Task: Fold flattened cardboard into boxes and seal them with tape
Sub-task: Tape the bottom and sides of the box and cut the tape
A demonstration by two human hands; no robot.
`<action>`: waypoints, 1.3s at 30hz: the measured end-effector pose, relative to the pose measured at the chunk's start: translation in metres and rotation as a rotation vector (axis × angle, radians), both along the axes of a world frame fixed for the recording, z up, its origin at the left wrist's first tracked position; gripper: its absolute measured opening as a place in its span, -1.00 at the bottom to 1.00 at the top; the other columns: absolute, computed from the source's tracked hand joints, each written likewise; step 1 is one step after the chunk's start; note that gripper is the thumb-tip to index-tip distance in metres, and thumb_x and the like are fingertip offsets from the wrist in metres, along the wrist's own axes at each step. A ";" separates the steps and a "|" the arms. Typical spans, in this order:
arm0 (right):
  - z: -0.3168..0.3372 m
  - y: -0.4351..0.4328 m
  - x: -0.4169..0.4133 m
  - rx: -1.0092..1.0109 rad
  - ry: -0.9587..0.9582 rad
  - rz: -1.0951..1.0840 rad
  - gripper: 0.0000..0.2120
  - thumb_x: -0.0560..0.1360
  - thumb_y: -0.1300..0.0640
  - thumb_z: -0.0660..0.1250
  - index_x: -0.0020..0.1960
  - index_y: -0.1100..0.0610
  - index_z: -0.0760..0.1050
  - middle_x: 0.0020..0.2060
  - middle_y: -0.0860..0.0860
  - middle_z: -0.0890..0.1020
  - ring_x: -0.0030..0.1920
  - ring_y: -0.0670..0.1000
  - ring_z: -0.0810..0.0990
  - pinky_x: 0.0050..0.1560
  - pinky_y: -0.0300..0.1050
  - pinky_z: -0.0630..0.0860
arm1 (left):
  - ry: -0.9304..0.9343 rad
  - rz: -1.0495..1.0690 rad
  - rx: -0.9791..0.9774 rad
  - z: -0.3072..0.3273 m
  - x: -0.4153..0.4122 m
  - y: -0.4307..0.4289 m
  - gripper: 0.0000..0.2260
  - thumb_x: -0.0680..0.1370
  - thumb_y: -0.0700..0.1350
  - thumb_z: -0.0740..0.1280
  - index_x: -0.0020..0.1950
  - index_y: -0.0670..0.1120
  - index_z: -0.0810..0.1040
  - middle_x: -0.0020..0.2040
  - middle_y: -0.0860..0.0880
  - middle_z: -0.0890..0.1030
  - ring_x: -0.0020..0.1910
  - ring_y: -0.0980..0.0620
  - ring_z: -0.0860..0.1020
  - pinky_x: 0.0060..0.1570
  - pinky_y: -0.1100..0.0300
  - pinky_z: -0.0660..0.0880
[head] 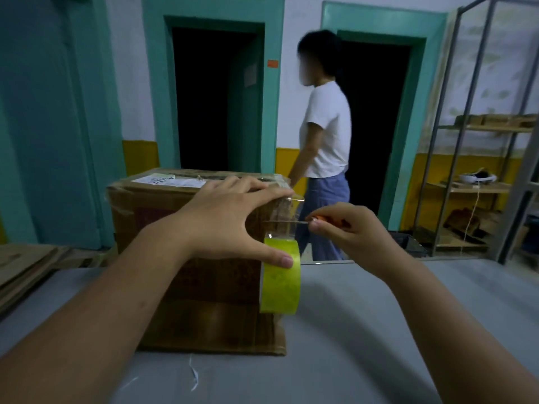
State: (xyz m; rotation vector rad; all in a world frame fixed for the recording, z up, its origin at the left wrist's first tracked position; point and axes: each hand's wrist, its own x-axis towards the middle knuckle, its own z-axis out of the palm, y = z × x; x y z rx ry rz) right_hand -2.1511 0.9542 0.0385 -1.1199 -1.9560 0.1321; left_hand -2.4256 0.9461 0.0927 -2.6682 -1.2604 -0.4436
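Two hands: my left hand (227,220) flat on box (137,220), thumb pressing tape roll (281,290); right hand (353,233) pinches cutter (322,219); label (163,180) unreadable.

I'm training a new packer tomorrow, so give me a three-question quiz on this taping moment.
1. True or false: a clear strip runs from the tape roll up to the top corner of the cardboard box.
2. What does the right hand pinch? A) orange-handled cutter B) marker C) scissors
3. Fill in: the thumb of the left hand presses on the ____.
Key: 1 true; 2 A; 3 tape roll.
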 end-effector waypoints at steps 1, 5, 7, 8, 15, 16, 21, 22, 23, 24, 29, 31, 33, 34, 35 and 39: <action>-0.006 -0.001 0.001 0.022 0.031 -0.004 -0.78 0.48 -0.28 0.35 0.02 -0.22 0.66 -0.18 -0.16 0.65 -0.14 -0.06 0.61 -0.14 -0.03 0.55 | 0.002 0.000 0.003 -0.001 0.000 0.000 0.00 0.20 0.73 0.16 0.57 0.50 -0.08 0.61 0.20 0.17 0.55 0.08 0.14 0.47 -0.07 0.15; -0.014 -0.005 -0.001 0.052 0.094 -0.013 -0.86 0.47 -0.28 0.35 -0.09 -0.26 0.60 -0.15 -0.17 0.64 -0.15 -0.05 0.59 -0.15 -0.03 0.52 | 0.007 0.007 -0.001 -0.001 -0.001 0.003 0.00 0.21 0.74 0.12 0.59 0.49 -0.10 0.60 0.21 0.17 0.56 0.06 0.14 0.47 -0.07 0.16; -0.015 -0.006 -0.001 0.044 0.104 -0.018 -0.84 0.46 -0.31 0.32 -0.07 -0.28 0.59 -0.14 -0.21 0.65 -0.12 -0.08 0.60 -0.14 -0.08 0.53 | 0.016 0.014 0.008 -0.002 -0.001 0.003 0.01 0.21 0.74 0.10 0.59 0.48 -0.11 0.60 0.20 0.17 0.56 0.04 0.15 0.48 -0.08 0.17; -0.017 -0.005 -0.001 0.034 0.108 -0.018 -0.82 0.46 -0.32 0.32 -0.05 -0.28 0.60 -0.15 -0.23 0.65 -0.11 -0.10 0.60 -0.14 -0.12 0.54 | 0.019 0.015 0.012 -0.002 0.000 0.002 0.01 0.20 0.75 0.09 0.59 0.48 -0.11 0.60 0.20 0.17 0.56 0.04 0.15 0.49 -0.08 0.17; -0.017 -0.003 0.003 0.001 0.115 -0.014 -0.71 0.47 -0.29 0.32 0.08 -0.19 0.62 -0.14 -0.19 0.67 -0.06 -0.15 0.60 -0.09 -0.22 0.48 | 0.013 0.005 0.016 -0.001 0.001 0.001 0.03 0.20 0.72 0.17 0.61 0.45 -0.06 0.61 0.19 0.18 0.56 0.05 0.15 0.51 -0.11 0.15; -0.017 -0.003 0.002 -0.002 0.122 -0.009 -0.71 0.47 -0.28 0.32 0.10 -0.18 0.62 -0.13 -0.19 0.67 -0.06 -0.16 0.60 -0.07 -0.21 0.49 | 0.011 0.004 0.013 -0.001 0.001 0.001 0.03 0.20 0.72 0.18 0.61 0.45 -0.05 0.61 0.18 0.19 0.56 0.05 0.15 0.51 -0.11 0.16; -0.020 -0.001 -0.013 -0.032 0.130 0.029 -0.75 0.50 -0.24 0.31 0.08 -0.17 0.62 -0.14 -0.15 0.69 -0.09 -0.13 0.63 -0.08 -0.19 0.53 | -0.005 0.001 -0.011 -0.001 0.000 0.001 0.04 0.19 0.72 0.18 0.61 0.45 -0.02 0.60 0.18 0.20 0.56 0.04 0.16 0.50 -0.13 0.18; -0.019 -0.001 -0.010 -0.034 0.127 0.024 -0.76 0.50 -0.22 0.32 0.08 -0.17 0.62 -0.14 -0.15 0.69 -0.08 -0.13 0.63 -0.07 -0.20 0.54 | -0.006 0.000 -0.012 -0.001 0.000 0.001 0.04 0.18 0.72 0.18 0.61 0.45 -0.02 0.60 0.18 0.20 0.56 0.03 0.17 0.51 -0.14 0.18; -0.018 -0.002 -0.006 -0.034 0.132 0.018 -0.78 0.50 -0.21 0.34 0.08 -0.18 0.62 -0.15 -0.15 0.69 -0.07 -0.13 0.63 -0.07 -0.21 0.54 | -0.002 -0.001 -0.010 -0.001 0.000 0.001 0.04 0.18 0.73 0.17 0.61 0.44 -0.02 0.60 0.18 0.20 0.56 0.03 0.17 0.51 -0.14 0.19; -0.017 -0.004 -0.002 -0.033 0.141 0.014 -0.81 0.50 -0.20 0.34 0.07 -0.20 0.62 -0.15 -0.14 0.70 -0.08 -0.12 0.64 -0.08 -0.22 0.55 | 0.002 0.002 -0.007 -0.001 0.000 0.001 0.05 0.18 0.73 0.17 0.61 0.44 -0.02 0.60 0.18 0.21 0.56 0.03 0.17 0.52 -0.14 0.19; -0.020 -0.004 -0.018 -0.029 0.140 0.063 -0.88 0.53 -0.18 0.32 0.00 -0.24 0.61 -0.18 -0.17 0.69 -0.15 -0.11 0.63 -0.18 -0.32 0.51 | 0.005 0.011 -0.020 0.000 0.000 0.000 0.06 0.17 0.72 0.18 0.61 0.44 -0.03 0.61 0.17 0.20 0.56 0.02 0.16 0.51 -0.13 0.17; -0.017 -0.004 -0.014 -0.026 0.154 0.053 -0.89 0.51 -0.18 0.34 0.00 -0.26 0.61 -0.17 -0.11 0.70 -0.13 -0.05 0.64 -0.12 -0.19 0.56 | 0.004 0.012 -0.027 0.000 0.000 -0.001 0.06 0.16 0.72 0.18 0.61 0.44 -0.02 0.61 0.17 0.20 0.56 0.03 0.15 0.50 -0.12 0.17; -0.015 -0.006 -0.003 -0.032 0.168 0.043 -0.87 0.50 -0.20 0.35 0.01 -0.26 0.61 -0.17 -0.02 0.70 -0.13 0.01 0.63 -0.11 -0.06 0.57 | 0.004 0.013 -0.036 0.000 0.000 -0.002 0.07 0.16 0.72 0.18 0.61 0.44 -0.02 0.61 0.17 0.19 0.56 0.04 0.14 0.49 -0.12 0.16; -0.017 -0.006 0.000 -0.035 0.169 0.044 -0.86 0.50 -0.20 0.35 0.02 -0.26 0.61 -0.17 -0.01 0.70 -0.14 0.02 0.62 -0.11 -0.03 0.56 | 0.007 0.013 -0.037 0.000 0.001 -0.002 0.07 0.15 0.72 0.18 0.61 0.43 -0.03 0.61 0.17 0.19 0.56 0.03 0.14 0.50 -0.13 0.16; -0.019 -0.006 -0.002 -0.038 0.166 0.050 -0.86 0.49 -0.22 0.34 0.01 -0.26 0.61 -0.17 -0.02 0.70 -0.14 0.01 0.62 -0.11 -0.01 0.57 | 0.010 0.013 -0.034 0.000 0.001 -0.002 0.07 0.15 0.72 0.18 0.61 0.43 -0.03 0.61 0.17 0.19 0.56 0.03 0.14 0.51 -0.13 0.16; -0.019 -0.004 -0.018 -0.030 0.141 0.071 -0.83 0.51 -0.21 0.32 0.02 -0.22 0.61 -0.16 -0.07 0.70 -0.11 -0.05 0.64 -0.09 -0.09 0.57 | 0.007 0.009 -0.047 0.001 0.000 -0.003 0.07 0.17 0.70 0.21 0.61 0.43 -0.04 0.61 0.16 0.18 0.57 0.02 0.13 0.50 -0.14 0.15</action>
